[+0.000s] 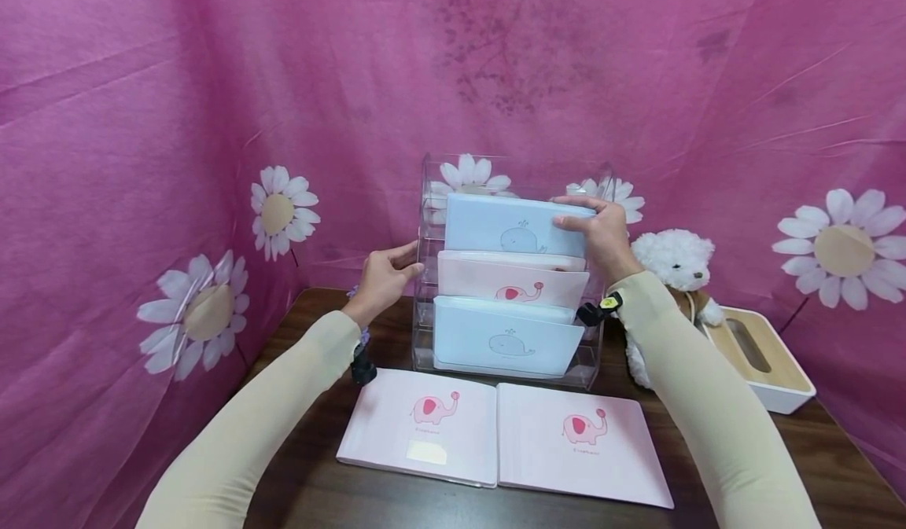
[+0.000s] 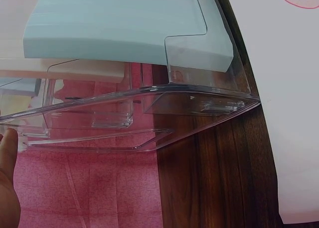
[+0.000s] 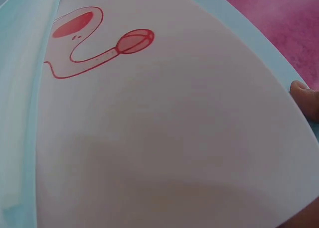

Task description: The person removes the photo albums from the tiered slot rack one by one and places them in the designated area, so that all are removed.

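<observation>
I see the right hand (image 1: 602, 234) pinching the uppermost pale-blue, rectangular folder (image 1: 484, 224) with grey whale drawing; the left hand (image 1: 382, 279) grips the clear plastic tiered rack (image 1: 423, 340).

Homelike desk (image 1: 304, 470), floral drape (image 1: 354, 81) (teddy bear (image 1: 672, 260) too)

Dark wooden table (image 1: 304, 454); on it, clear rack (image 1: 586, 365), two pink booklets (image 1: 566, 462) side by side, white teddy bear (image 1: 674, 260), tissue box (image 1: 787, 362).
</observation>
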The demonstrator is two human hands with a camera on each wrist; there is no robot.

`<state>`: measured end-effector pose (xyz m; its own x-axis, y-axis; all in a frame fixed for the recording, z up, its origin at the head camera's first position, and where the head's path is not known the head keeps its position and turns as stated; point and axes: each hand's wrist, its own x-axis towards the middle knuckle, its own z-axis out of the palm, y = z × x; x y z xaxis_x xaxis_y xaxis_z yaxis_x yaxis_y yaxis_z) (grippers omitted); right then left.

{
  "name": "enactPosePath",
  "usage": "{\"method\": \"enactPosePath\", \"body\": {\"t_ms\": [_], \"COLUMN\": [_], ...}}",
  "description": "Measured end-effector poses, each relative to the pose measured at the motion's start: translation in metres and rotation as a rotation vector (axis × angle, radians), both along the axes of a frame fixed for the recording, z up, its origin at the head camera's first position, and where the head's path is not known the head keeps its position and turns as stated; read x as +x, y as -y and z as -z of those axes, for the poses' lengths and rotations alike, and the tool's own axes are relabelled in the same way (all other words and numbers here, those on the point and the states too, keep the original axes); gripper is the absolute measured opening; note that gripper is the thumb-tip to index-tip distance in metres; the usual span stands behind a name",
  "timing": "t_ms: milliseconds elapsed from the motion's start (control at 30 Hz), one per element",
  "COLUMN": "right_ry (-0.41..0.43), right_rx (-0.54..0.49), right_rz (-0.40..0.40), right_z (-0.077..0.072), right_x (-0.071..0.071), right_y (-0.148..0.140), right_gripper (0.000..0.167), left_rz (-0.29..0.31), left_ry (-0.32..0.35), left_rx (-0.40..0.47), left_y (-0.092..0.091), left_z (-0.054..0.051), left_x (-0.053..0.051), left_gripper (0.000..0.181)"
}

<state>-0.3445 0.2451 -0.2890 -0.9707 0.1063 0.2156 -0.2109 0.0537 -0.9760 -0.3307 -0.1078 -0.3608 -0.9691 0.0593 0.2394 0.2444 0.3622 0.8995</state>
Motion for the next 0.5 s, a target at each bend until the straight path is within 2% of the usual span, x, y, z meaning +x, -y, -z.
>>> {"method": "enactPosePath", "body": {"t_ms": [500], "right_ry": [-0.046], "right_rx": [-0.001], "right_rz": [0.034], "right_z": [-0.0098], "right_x": [0.0034], "right_y": [-0.0057], "right_gripper": [0.039], "left_rz": [-0.001], "left_ry": [0.015], "left_rx": [-0.004], "left_y": [0.0008], "left_z": [0.0000], "left_x": [0.0001], "left_gripper": [0.051]}}
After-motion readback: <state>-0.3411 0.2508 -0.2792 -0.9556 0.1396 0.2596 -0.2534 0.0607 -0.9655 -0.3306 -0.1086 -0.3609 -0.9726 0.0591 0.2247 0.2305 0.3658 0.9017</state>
